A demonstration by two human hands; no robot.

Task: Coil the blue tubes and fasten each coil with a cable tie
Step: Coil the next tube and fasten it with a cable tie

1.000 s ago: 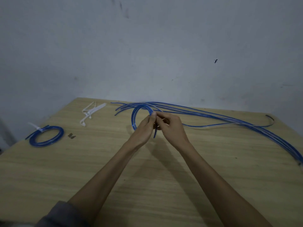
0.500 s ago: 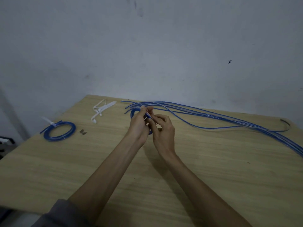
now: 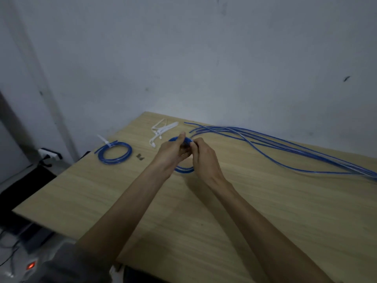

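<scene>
Currently, one finished coil (image 3: 114, 153) lies flat near the left edge of the table (image 3: 265, 211), bound by a white cable tie (image 3: 106, 142) whose tail points up and left. It sits well apart from the work zone, probably set aside as completed output. Just right of it lies a small dark object (image 3: 140, 157); its identity cannot be determined.

Further right, near the table's far edge, a loose bundle of spare cable ties (image 3: 161, 131) lies within reach of both hands, which suits picking one up without releasing the coil.

At centre, the left hand (image 3: 171, 155) and right hand (image 3: 203, 158) meet over the coil in progress (image 3: 184, 170). Both hands have fingers curled round the top of the loop, pinching the turns together; the lower arc hangs visible between the wrists. This two-handed grip likely prevents the springy tube from unwinding. Whether a tie is already being threaded cannot be determined, since the fingers cover that point.

To the right, the uncoiled blue tubes (image 3: 285, 148) run along the table from near the hands to the right edge, laid out straight, presumably to prevent tangling.

Assessment: fastening of the second coil is the step in hand.
</scene>
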